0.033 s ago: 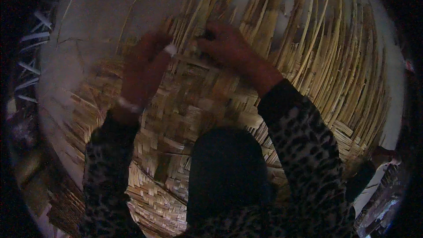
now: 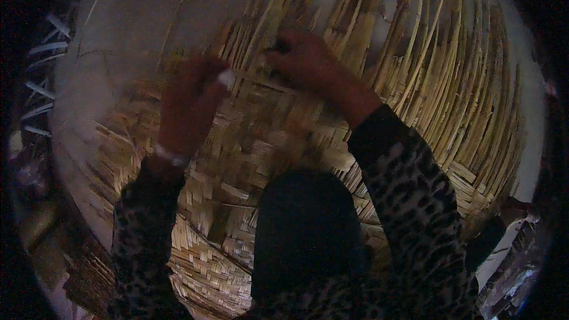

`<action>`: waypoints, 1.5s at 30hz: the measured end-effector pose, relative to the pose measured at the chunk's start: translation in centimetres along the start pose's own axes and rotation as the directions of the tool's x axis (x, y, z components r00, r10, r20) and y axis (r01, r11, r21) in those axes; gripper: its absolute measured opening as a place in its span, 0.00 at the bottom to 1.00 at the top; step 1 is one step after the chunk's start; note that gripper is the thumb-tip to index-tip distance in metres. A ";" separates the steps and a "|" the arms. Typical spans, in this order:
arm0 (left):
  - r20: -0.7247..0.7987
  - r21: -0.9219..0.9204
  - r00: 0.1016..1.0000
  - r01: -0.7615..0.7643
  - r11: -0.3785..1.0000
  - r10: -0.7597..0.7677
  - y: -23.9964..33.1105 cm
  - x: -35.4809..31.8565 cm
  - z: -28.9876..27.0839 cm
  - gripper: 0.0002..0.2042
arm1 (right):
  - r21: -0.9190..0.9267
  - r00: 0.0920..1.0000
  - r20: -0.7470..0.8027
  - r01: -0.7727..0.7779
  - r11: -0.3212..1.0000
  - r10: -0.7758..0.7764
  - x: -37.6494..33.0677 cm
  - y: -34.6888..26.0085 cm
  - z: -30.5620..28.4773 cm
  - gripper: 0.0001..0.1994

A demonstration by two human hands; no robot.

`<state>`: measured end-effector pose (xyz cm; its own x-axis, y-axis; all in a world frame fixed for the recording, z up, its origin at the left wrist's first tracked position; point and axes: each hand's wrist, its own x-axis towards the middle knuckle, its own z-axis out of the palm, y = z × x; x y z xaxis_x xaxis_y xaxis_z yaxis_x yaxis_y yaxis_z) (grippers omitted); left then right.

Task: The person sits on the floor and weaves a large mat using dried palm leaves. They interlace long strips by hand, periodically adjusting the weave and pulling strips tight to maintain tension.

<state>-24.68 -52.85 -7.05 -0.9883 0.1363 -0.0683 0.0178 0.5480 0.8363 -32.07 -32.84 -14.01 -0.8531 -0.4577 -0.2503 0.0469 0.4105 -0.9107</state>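
A large woven mat of flat tan strips (image 2: 255, 133) spreads under both arms, with long loose strips (image 2: 438, 71) fanning out from its far and right sides. My left hand (image 2: 188, 101) is closed over the far part of the weave, with a white wrap (image 2: 226, 77) on its thumb or finger. From that wrap a thin crosswise strip (image 2: 264, 79) runs toward my right hand (image 2: 303, 62), and the left fingers seem to pinch its end. The right fingers are curled above the upright strips; what lies in them is too dark to make out.
A dark, rounded cloth shape (image 2: 305, 231) covers the near middle of the mat. Pale floor (image 2: 136, 18) shows at the far left. White crossed bars (image 2: 44, 92) stand along the left edge, and a dark brown fibrous bundle (image 2: 89, 281) lies at the lower left.
My left hand has shifted slightly down and left. The right hand stays almost in place.
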 end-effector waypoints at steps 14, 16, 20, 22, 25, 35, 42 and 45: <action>0.182 -0.012 0.596 0.796 0.605 -0.782 -0.6 -23.6 -2.4 0.17 | -0.076 0.989 -0.046 0.139 0.987 -0.143 0.1 0.6 0.7 0.19; 0.216 -0.078 0.626 0.776 0.626 -0.749 -1.0 -23.3 -1.6 0.16 | -0.079 0.989 -0.051 0.134 0.988 -0.138 0.1 0.8 0.9 0.19; 0.230 -0.292 0.562 0.819 0.494 -0.795 -1.7 -23.0 -0.4 0.15 | -0.049 0.987 -0.124 0.099 0.994 -0.104 0.2 0.4 1.1 0.18; 0.196 -0.233 0.612 0.788 0.570 -0.766 -2.3 -23.3 -0.1 0.16 | -0.076 0.980 -0.130 0.140 0.987 -0.149 0.4 0.5 1.2 0.18; 0.174 0.028 0.743 0.652 0.758 -0.646 -3.0 -24.4 -0.4 0.18 | -0.064 0.994 -0.070 0.077 0.995 -0.081 0.8 1.3 1.1 0.18; 0.244 -0.376 0.674 0.729 0.572 -0.697 -3.3 -28.0 -1.1 0.09 | -0.150 0.989 -0.024 0.141 0.979 -0.146 1.2 1.7 0.5 0.17; 0.300 -0.072 0.647 0.749 0.659 -0.701 -4.4 -25.0 -1.6 0.11 | 0.078 0.995 -0.061 -0.076 0.994 0.081 0.7 0.6 1.4 0.19; 0.337 0.245 0.647 0.641 0.727 -0.684 -3.9 -23.3 -1.3 0.16 | -0.055 0.988 -0.138 0.061 0.997 -0.068 1.1 1.0 1.5 0.19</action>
<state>-1.89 -59.22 -8.02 -0.6001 -0.0082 -0.7999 -0.5840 0.6879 0.4311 -32.17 -34.15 -15.71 -0.9179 -0.3713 -0.1396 -0.0340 0.4242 -0.9049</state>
